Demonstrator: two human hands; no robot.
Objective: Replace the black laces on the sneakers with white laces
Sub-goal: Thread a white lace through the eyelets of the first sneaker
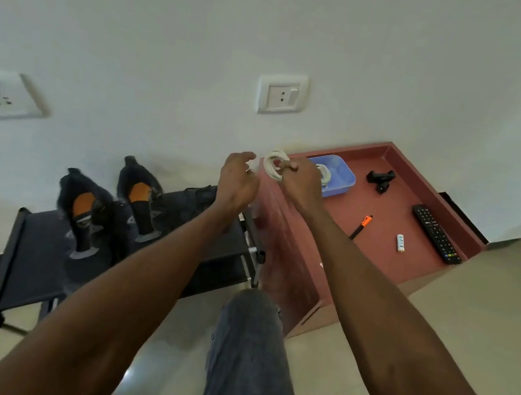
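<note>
- We look down from head height at two bare forearms stretched forward over a pale tiled floor, with a knee in grey jeans (254, 353) between them.
- Our right hand (300, 183) is raised in front of the wall, its fingers curled round a coiled bundle of white lace (273, 164), which it holds in the air just above the near corner of a low reddish-brown cabinet (390, 203).
- Our left hand (237, 181) is close beside it, fingers bent towards the coil; it seems to pinch a loose white end, but blur keeps us from being sure.
- On the cabinet top, just behind the right hand, sits a shallow light-blue plastic tray (345, 174) with what looks like a second white coil (324, 173) inside.
- Also on the cabinet: a small black clip-like object (381, 179), a black pen with an orange cap (361, 227), a small white tube (400, 243) and a black remote control (436, 233).
- To the left, a pair of dark sneakers with orange tongues (111, 206) stands on a low black fabric shoe rack (32, 261), well apart from the hands.
- Whether black laces are in the sneakers we cannot tell.
- We judge the task to be at an early stage: one white lace is being unwound, and no white lace is threaded into either shoe yet.
</note>
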